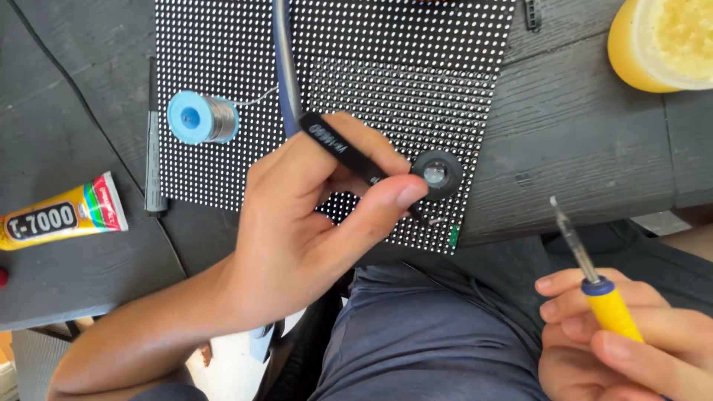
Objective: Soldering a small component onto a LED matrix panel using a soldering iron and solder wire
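My left hand (312, 215) grips black tweezers (343, 148), their tip down on the near right part of a black panel dotted with white points (394, 82). A small round black magnifier (437, 173) lies on the panel right beside the tweezers' tip. My right hand (616, 341) holds a soldering iron with a yellow and blue handle (610, 304); its thin metal tip (568, 230) points up and left, off the panel and above my lap.
A blue spool of solder wire (202, 117) rests on the panel's left part. A yellow glue tube (63, 214) lies on the dark wooden table (594, 141) at left, a yellow tub (661, 44) at the far right. A dark cable (286, 67) crosses the panel.
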